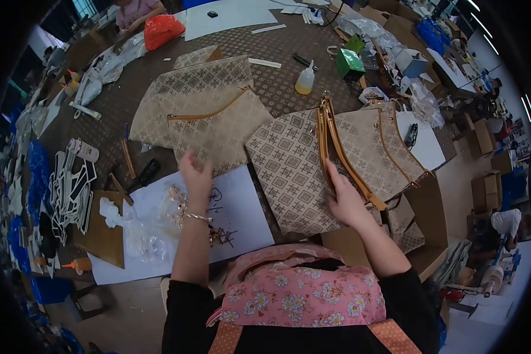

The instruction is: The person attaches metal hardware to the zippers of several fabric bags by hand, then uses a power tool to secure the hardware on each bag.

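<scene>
My right hand [347, 199] rests at the brown-trimmed zip opening of a patterned beige bag [292, 171], its thumb and fingers along the zip edge. Over the near edge of a second patterned piece with a brown zip [218, 138], my left hand [196, 174] hovers with fingers apart, slightly blurred. Below its wrist lie a white sheet with writing [242, 203] and a plastic bag of small metal parts [174, 206]. Another patterned bag piece [366, 144] lies to the right, partly behind the first bag.
A glue bottle [304, 79], a green box [349, 64] and a red bag [163, 31] stand farther back. White frame pieces [71, 192] lie at the left. An open cardboard box [428, 221] is at the right. Another person [137, 13] is at the far edge.
</scene>
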{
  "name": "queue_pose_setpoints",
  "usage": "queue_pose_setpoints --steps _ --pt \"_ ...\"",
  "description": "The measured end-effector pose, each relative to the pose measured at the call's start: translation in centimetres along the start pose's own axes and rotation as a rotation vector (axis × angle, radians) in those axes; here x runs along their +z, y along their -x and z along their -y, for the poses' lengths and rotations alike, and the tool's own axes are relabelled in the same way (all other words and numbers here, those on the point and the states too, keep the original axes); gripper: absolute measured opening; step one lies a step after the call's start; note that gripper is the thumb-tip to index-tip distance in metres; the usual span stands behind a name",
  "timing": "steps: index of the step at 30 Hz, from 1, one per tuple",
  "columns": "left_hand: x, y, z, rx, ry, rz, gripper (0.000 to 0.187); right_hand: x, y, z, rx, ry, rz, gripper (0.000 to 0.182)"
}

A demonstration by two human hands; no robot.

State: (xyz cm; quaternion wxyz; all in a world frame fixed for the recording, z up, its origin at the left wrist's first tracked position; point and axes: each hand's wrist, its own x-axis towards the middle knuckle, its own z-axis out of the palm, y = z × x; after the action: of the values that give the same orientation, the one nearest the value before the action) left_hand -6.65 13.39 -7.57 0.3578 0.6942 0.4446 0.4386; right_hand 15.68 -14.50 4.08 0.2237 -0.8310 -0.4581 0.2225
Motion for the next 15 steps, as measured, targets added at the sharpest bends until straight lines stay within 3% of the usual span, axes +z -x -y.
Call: queue_pose_setpoints --steps 2,3,5,7,9,10,12,14,15 --pt "-1.2 -4.7 4.9 0.145 -0.566 -0.287 0.060 -0.4 -0.3 -0.4 0.041 0.071 0.010 0.079" --pt "-1.2 -5.7 5.6 0.158 -0.554 -0.278 0.060 -0.4 -0.3 -0.7 0.071 0.141 0.040 0.074" --pt "-0.9 -7.5 6.1 -0.200 -0.108 -0.081 0.061 0.2 -0.8 -2.7 0.055 0.249 -0.017 0.066" --pt "-2.1 -8.2 4.1 -0.145 -0.239 0.019 0.052 0.4 -1.1 -4.0 0.045 0.365 -0.073 0.059" --pt "-3.4 -7.9 2.2 -0.388 0.255 0.519 0.039 0.0 -1.4 -4.6 0.140 0.335 -0.104 0.049" --pt "-3.5 -6.7 0.2 -0.381 0.262 0.531 0.039 0.0 -1.7 -5.1 0.150 0.339 -0.114 0.049" --pt "-2.6 -1.8 -5.6 -0.130 0.403 0.493 0.029 0.2 -2.3 -5.7 0.185 0.349 -0.085 0.051" --pt "-1.2 3.5 -10.4 -0.018 0.659 0.306 0.026 -0.2 -3.1 -5.2 0.214 0.331 -0.062 0.050" --pt "-0.4 6.3 -11.5 0.036 0.587 0.256 0.025 -0.3 -3.6 -4.9 0.236 0.311 -0.033 0.049"
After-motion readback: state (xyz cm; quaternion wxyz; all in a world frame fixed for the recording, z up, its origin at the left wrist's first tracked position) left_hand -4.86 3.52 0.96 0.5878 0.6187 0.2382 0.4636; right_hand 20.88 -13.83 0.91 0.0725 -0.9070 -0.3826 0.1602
